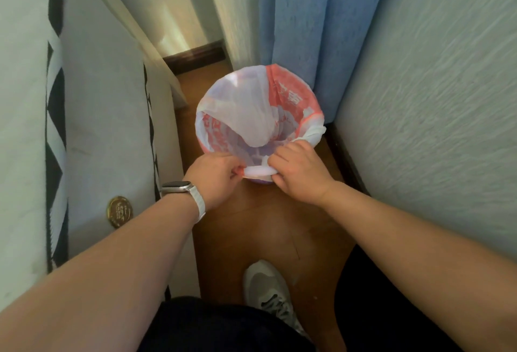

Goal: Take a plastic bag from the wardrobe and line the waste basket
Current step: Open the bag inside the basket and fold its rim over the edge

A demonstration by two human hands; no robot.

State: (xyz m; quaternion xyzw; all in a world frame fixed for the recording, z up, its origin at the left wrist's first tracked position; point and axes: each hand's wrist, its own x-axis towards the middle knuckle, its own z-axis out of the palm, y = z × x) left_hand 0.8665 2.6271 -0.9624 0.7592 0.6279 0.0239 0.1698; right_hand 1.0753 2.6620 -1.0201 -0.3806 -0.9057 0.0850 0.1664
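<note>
View from the head, looking down at the basket (261,182) on the wooden floor (265,225), in the gap between a bed (106,113) at left and a wall (433,99) at right, just in front of a blue curtain (296,15).

The bag (291,94), red and white with print, sits inside the basket with its mouth spread open. Its edge is turned out over the rim along the far side and both flanks. One white handle loop hangs slack into the opening; another is bunched at the right of the rim.

The left grip (215,180), with a watch (179,187) at the wrist, has its fingers curled and pinches the rolled white edge of the bag at the near side of the rim. The right grip (299,175) is likewise closed around the same rolled edge, just beside the left, its fingers hooked over it. Only a sliver of purple basket shows below this edge. A grey shoe (268,290) stands on the floor nearer the camera.

Progress, as judged: the bag is fetched, opened and seated, so the task appears nearly complete. What seems left is to draw the near edge down over the rim, and perhaps to tuck the loose handles. The thin film may slip back off the rim if released slack.
</note>
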